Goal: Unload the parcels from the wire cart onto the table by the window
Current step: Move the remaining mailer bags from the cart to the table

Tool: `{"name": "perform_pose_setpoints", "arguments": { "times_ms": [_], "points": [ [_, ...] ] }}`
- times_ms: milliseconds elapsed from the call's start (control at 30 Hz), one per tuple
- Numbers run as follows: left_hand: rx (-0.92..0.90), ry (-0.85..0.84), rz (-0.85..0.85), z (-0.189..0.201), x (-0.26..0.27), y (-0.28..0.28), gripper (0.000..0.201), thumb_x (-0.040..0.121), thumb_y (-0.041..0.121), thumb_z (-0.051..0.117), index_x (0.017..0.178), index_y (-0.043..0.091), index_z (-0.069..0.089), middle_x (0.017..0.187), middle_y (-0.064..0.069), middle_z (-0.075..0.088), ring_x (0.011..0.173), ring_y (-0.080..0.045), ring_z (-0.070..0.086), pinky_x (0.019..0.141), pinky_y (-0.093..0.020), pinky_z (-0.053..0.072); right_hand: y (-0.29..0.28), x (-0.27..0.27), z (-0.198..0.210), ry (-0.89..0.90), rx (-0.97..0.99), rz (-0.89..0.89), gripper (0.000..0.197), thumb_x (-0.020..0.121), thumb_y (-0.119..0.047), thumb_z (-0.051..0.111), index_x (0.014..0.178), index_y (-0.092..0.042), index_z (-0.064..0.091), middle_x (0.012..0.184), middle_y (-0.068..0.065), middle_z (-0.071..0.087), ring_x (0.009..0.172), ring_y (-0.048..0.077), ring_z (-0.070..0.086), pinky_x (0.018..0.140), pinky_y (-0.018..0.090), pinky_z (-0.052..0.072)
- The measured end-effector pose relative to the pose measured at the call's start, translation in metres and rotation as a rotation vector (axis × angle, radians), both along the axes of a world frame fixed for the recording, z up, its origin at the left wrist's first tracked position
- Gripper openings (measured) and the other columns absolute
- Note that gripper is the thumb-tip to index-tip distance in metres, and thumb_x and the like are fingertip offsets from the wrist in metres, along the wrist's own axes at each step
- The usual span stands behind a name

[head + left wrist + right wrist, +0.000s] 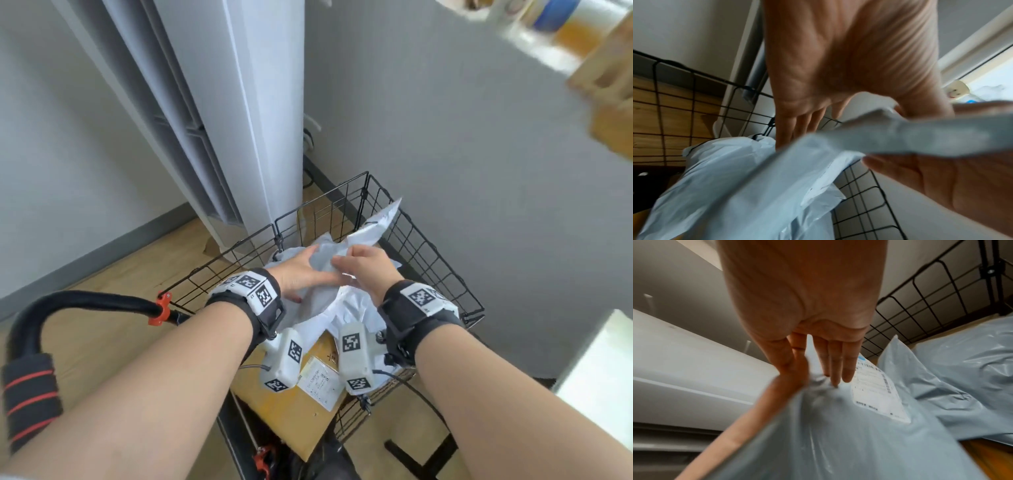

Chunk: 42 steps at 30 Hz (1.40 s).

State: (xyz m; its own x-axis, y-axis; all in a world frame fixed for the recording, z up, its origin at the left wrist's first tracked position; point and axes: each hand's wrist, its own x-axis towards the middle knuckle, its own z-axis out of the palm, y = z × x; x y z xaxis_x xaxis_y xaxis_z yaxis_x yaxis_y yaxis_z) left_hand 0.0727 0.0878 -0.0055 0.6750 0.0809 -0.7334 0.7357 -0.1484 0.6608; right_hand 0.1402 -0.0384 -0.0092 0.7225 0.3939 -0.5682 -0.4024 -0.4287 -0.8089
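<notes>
Both hands reach into the black wire-mesh cart (428,246) and meet on a crumpled pale grey plastic mailer bag (322,263) lying atop the pile inside. The left hand (301,274) grips its bunched edge and the right hand (366,270) pinches the same plastic — thumb against fingers. Beneath it lies a flat brown cardboard parcel with a white label (294,411), also in the cart.

Grey walls (445,120) meet a wooden floor (113,274); a tall white air conditioner (246,113) stands in the corner, daylight coming from the right.
</notes>
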Motion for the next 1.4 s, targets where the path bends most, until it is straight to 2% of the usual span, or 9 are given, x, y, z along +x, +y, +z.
{"name": "perform_pose_setpoints", "arguments": {
  "times_ms": [67, 133, 333, 533, 700, 933, 1133, 1267, 1400],
  "points": [
    [0.13, -0.072, -0.111, 0.023, 0.001, -0.016, 0.061, 0.082, 0.019, 0.074, 0.125, 0.028, 0.032, 0.1, 0.005, 0.053, 0.095, -0.01, 0.054, 0.069, -0.002, 0.046, -0.003, -0.008, 0.028, -0.053, 0.024, 0.021, 0.031, 0.078, -0.005, 0.069, 0.059, -0.012, 0.045, 0.077, 0.012, 0.046, 0.075, 0.022, 0.047, 0.074, 0.039, 0.05],
    [0.342, -0.159, -0.163, 0.04, 0.001, -0.028, 0.035, 0.088, 0.012, 0.064, 0.117, 0.015, 0.045, 0.081, 0.008, 0.045, 0.07, -0.004, 0.048, 0.047, -0.004, 0.04, -0.007, -0.017, 0.053, -0.12, 0.031, 0.029, 0.034, 0.075, -0.007, 0.073, 0.055, -0.013, 0.046, 0.072, 0.012, 0.045, 0.071, 0.02, 0.047, 0.072, 0.037, 0.049],
    [0.503, -0.285, -0.045, 0.084, -0.009, -0.048, 0.033, 0.098, 0.011, 0.042, 0.128, 0.008, 0.055, 0.126, -0.013, 0.059, 0.114, -0.027, 0.057, 0.088, -0.03, 0.042, -0.037, -0.043, 0.113, -0.23, 0.068, 0.058, 0.027, 0.08, -0.019, 0.074, 0.07, 0.001, 0.061, 0.076, 0.01, 0.048, 0.073, 0.019, 0.042, 0.07, 0.03, 0.039],
    [0.292, -0.491, 0.268, 0.115, -0.018, -0.065, 0.038, 0.091, -0.005, 0.041, 0.124, 0.005, 0.055, 0.115, -0.01, 0.058, 0.099, -0.025, 0.055, 0.071, -0.024, 0.042, -0.098, -0.052, 0.138, -0.435, 0.008, -0.279, 0.016, 0.084, -0.014, 0.064, 0.099, -0.017, 0.07, 0.101, -0.002, 0.07, 0.091, 0.013, 0.063, 0.092, 0.035, 0.052],
    [0.094, -0.56, 0.356, 0.15, -0.013, -0.091, 0.027, 0.087, -0.01, 0.043, 0.099, 0.006, 0.062, 0.092, -0.013, 0.062, 0.088, -0.027, 0.058, 0.083, -0.035, 0.048, -0.162, -0.057, 0.157, -0.477, -0.113, -0.486, 0.06, 0.083, -0.033, 0.069, 0.134, -0.01, 0.046, 0.128, 0.006, 0.055, 0.113, 0.021, 0.056, 0.1, 0.036, 0.044],
    [-0.072, -0.529, 0.292, 0.18, 0.0, -0.149, 0.023, 0.088, -0.007, 0.055, 0.109, -0.004, 0.061, 0.088, -0.014, 0.065, 0.079, -0.03, 0.063, 0.078, -0.04, 0.054, -0.227, -0.074, 0.192, -0.359, 0.099, -0.659, 0.038, 0.08, -0.037, 0.074, 0.103, -0.01, 0.062, 0.093, 0.004, 0.065, 0.076, 0.016, 0.062, 0.059, 0.027, 0.049],
    [-0.073, -0.489, 0.131, 0.2, 0.009, -0.209, 0.035, 0.075, -0.005, 0.074, 0.107, -0.003, 0.06, 0.099, -0.017, 0.068, 0.089, -0.032, 0.066, 0.087, -0.043, 0.054, -0.301, -0.083, 0.214, -0.548, 0.187, -0.735, 0.057, 0.078, -0.01, 0.076, 0.129, -0.023, 0.054, 0.123, -0.001, 0.062, 0.102, 0.017, 0.064, 0.09, 0.038, 0.054],
    [-0.143, -0.535, 0.068, 0.209, 0.018, -0.267, 0.054, 0.064, 0.008, 0.085, 0.109, -0.002, 0.057, 0.105, -0.018, 0.067, 0.097, -0.031, 0.065, 0.093, -0.045, 0.051, -0.366, -0.094, 0.226, -0.647, 0.106, -0.74, 0.077, 0.082, 0.005, 0.066, 0.146, -0.025, 0.035, 0.135, -0.014, 0.04, 0.121, 0.003, 0.039, 0.1, 0.022, 0.035],
    [-0.19, -0.54, 0.01, 0.215, 0.027, -0.336, 0.043, 0.074, 0.028, 0.081, 0.103, 0.009, 0.055, 0.084, -0.005, 0.059, 0.072, -0.014, 0.056, 0.068, -0.028, 0.047, -0.432, -0.108, 0.231, -0.671, 0.043, -0.787, 0.079, 0.079, 0.009, 0.065, 0.143, -0.031, 0.041, 0.139, -0.009, 0.045, 0.127, 0.012, 0.046, 0.106, 0.033, 0.04]
  ]
}}
